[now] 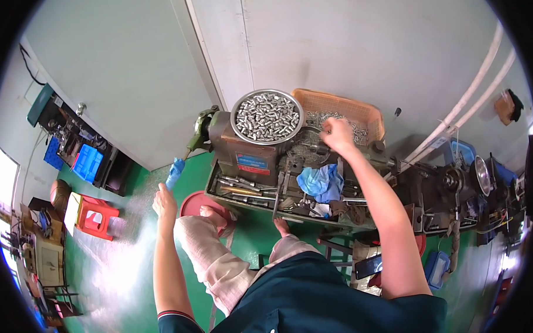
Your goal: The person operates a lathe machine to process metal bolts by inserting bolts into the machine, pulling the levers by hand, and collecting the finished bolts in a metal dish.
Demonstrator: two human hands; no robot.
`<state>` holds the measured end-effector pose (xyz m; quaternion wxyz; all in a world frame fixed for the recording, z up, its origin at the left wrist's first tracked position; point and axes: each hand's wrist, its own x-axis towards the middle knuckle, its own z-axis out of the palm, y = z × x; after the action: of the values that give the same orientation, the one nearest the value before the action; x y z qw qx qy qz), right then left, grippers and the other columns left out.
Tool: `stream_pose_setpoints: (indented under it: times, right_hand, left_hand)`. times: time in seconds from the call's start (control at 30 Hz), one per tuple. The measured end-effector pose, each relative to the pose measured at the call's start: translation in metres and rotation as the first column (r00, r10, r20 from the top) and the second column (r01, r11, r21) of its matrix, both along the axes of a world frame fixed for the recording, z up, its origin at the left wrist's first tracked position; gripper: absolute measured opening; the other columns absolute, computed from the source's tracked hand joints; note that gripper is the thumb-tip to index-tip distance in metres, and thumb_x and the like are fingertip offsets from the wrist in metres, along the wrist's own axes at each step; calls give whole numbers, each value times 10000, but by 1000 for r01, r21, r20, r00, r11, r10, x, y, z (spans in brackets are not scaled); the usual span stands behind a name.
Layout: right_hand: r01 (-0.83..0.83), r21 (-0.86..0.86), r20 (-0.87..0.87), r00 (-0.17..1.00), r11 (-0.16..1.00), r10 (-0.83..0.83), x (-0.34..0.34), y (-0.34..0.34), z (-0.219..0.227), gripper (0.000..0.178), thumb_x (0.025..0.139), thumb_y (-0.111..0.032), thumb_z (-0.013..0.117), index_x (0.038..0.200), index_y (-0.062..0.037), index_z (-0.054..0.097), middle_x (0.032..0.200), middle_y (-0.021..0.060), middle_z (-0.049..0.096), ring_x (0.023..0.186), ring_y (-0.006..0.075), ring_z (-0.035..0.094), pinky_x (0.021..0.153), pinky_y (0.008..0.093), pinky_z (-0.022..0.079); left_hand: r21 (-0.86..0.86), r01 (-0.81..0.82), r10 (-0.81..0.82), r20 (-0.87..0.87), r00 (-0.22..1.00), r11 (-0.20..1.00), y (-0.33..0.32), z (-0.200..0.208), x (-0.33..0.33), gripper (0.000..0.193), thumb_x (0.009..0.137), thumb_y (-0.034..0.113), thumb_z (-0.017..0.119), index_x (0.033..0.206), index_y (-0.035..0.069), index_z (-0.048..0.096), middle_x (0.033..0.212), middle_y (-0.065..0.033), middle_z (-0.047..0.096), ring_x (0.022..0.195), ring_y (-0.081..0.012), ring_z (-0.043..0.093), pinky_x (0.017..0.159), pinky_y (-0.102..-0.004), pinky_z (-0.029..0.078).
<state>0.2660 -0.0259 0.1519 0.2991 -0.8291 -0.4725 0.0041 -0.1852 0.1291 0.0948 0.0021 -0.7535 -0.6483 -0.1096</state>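
My left hand [165,202] is closed at the lower end of a lever handle [174,172] wrapped in blue, which slants down from the left end of a small bench lathe [223,135]. My right hand [337,134] is at the lathe's chuck [319,147], fingers pinched together; whatever they may hold is too small to make out. Left of that hand, a round steel bowl [236,130] full of short shiny metal pieces rests on top of the machine. Just behind the hand stands an orange plastic basket [368,111] with more small metal parts.
Below the chuck lies a crumpled blue cloth [320,183], beside several tools [242,186] in the lathe's tray. A red stool [98,216] stands on the green floor at left. Another machine [451,184] is at right. A phone [368,267] lies near my right arm.
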Motion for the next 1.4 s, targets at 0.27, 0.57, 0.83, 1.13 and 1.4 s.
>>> stream_pose_setpoints:
  times: [0.27,0.57,0.83,1.13,1.4]
  right_hand:
    - [-227,-102,-390,905,969,171,-14,50,-47,206,561,-171,633,734,-61,616,722,100,608,716,226,585,649,309,442]
    - [-247,-122,-382,906,961,185,-24,46,-38,216,561,-193,633,745,-79,628,708,67,614,675,195,587,631,282,442]
    - [-274,-87,-332,915,958,231,-17,46,-38,183,551,-175,637,705,-76,632,677,75,610,647,197,587,608,288,446]
    - [217,289,391,862,932,-322,10,29,0,45,637,-193,605,656,-153,601,725,19,579,827,243,504,695,416,364]
    - [-419,431,518,840,799,161,-86,70,52,155,713,-71,533,868,-55,534,952,104,538,902,284,489,787,381,370]
  left_hand:
    - [44,-28,28,-5,1000,999,-10,-2,8,144,759,105,488,844,25,404,720,-184,564,696,-348,563,583,-432,436]
    - [58,24,-25,11,1000,998,-63,16,42,107,764,112,461,794,26,403,656,-164,556,644,-332,563,564,-429,434]
    - [40,17,-16,-35,999,999,-80,23,53,54,784,99,393,782,47,408,636,-127,552,640,-291,574,609,-419,429]
    - [-8,-11,11,35,999,1000,-79,33,57,92,785,105,414,807,17,404,684,-183,564,644,-341,566,570,-434,446]
    - [55,-113,121,-182,976,992,-71,3,56,73,720,112,509,789,100,490,714,-31,508,672,-157,570,494,-289,471]
